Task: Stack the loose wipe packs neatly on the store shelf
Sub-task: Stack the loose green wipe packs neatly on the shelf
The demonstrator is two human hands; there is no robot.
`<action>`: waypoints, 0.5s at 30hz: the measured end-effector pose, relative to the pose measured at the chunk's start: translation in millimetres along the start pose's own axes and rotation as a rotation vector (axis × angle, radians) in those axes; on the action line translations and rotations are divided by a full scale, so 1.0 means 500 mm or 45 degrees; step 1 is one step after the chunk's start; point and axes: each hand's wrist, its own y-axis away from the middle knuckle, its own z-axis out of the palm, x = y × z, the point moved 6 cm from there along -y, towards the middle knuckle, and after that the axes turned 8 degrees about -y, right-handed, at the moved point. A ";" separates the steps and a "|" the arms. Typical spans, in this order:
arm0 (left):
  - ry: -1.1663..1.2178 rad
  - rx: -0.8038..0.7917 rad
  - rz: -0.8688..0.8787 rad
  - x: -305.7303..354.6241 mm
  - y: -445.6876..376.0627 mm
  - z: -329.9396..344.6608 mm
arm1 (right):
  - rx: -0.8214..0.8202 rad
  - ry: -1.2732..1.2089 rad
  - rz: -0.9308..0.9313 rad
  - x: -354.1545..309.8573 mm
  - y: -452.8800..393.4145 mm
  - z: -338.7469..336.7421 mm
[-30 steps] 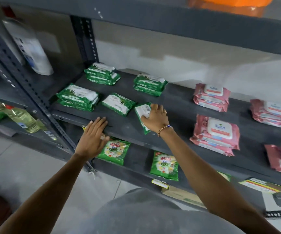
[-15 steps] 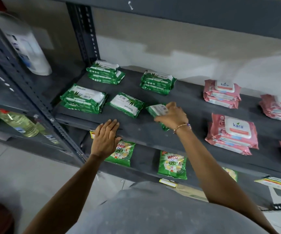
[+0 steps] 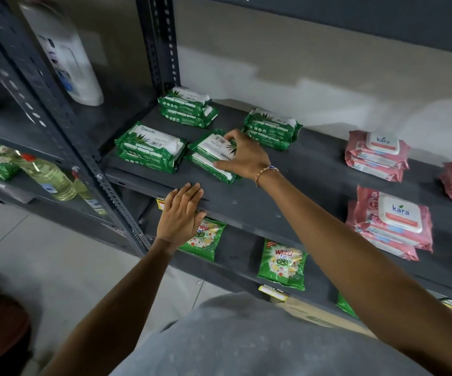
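Our right hand (image 3: 246, 158) closes its grip on a green wipe pack (image 3: 214, 146), resting atop another pack (image 3: 211, 169) mid-shelf. Our left hand (image 3: 181, 215) lies flat and open on the near edge of the shelf (image 3: 246, 204).

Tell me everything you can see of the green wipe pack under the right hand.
The green wipe pack is a soft, glossy plastic packet with a white label panel, a leaf print and a barcode near its far end. It lies flat but skewed on top of a second green pack, making a stack of two at the front middle of the shelf. The right hand grips it, fingers over its right end and thumb at the lower pack's edge.
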 end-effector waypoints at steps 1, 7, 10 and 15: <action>0.001 0.017 0.001 0.000 0.001 0.001 | -0.027 -0.008 -0.002 0.000 -0.005 0.009; 0.124 0.141 -0.066 0.009 0.003 -0.019 | -0.166 -0.027 -0.022 0.010 -0.022 0.028; 0.227 0.152 -0.403 0.022 -0.038 -0.071 | -0.231 -0.271 0.100 0.022 -0.028 0.010; 0.921 -0.384 -0.999 0.054 -0.140 -0.052 | -0.239 -0.335 0.301 0.062 -0.029 -0.013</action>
